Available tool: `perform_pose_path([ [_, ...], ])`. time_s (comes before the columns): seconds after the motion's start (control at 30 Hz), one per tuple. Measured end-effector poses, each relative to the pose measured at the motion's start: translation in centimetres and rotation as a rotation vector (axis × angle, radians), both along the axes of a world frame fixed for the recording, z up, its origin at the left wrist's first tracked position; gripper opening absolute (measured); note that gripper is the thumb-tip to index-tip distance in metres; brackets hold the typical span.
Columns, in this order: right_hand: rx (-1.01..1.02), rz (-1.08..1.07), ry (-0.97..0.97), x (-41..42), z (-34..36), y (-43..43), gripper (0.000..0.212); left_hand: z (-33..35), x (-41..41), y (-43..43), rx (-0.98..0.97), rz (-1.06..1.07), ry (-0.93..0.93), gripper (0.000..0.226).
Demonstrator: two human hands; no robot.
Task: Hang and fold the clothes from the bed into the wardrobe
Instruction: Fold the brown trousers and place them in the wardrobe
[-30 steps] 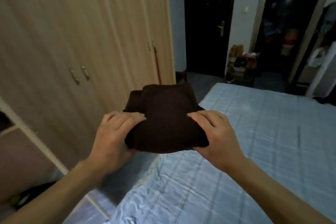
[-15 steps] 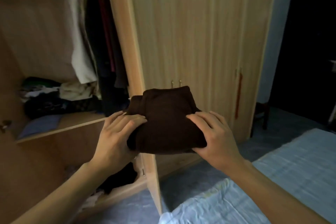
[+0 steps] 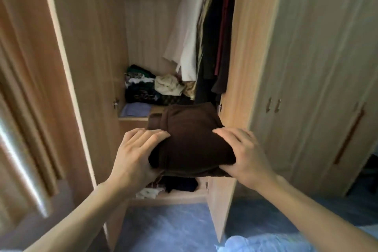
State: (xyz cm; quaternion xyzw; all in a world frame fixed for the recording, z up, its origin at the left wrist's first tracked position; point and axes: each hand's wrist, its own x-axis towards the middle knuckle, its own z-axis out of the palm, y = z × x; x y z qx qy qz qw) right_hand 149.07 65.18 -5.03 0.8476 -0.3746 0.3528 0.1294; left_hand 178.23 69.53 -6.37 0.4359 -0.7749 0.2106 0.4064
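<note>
While both hands grip it, left hand (image 3: 136, 154) at nine o'clock, right hand (image 3: 244, 153) at three, a folded dark-brown knitted garment (image 3: 190, 139) hangs before the open light-wood wardrobe (image 3: 239, 47).

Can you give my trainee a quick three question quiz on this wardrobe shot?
1. True or false: both hands hold the folded brown garment.
2. Which colour is the folded cloth lying alone at the front of the shelf: A lilac, B red, C yellow?
3. Fill in: the clothes hanging in the wardrobe are at its ____ side.

Key:
1. True: the left hand and right hand each have a grip on one end.
2. A, the lilac cloth.
3. Right, where the white garment and dark clothes hang.
</note>
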Motion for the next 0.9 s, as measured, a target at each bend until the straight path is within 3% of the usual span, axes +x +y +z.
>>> perform_pose_path([
  [0.3, 0.012, 0.178, 0.028, 6.3, -0.2, -1.7, 0.078, -0.8, 5.3, 3.2, 0.006, 0.163, 0.034, 0.069],
  [0.63, 0.109, 0.25, -0.04, 3.0, -4.3, -4.9, 0.075, -2.0, 1.1, 1.8, 0.099, 0.246, -0.064, 0.071],
  [0.9, 0.203, 0.245, 0.022, 5.0, -8.4, -9.1, 0.076, -6.4, 3.8, -2.5, 0.215, 0.222, -0.021, 0.067],
])
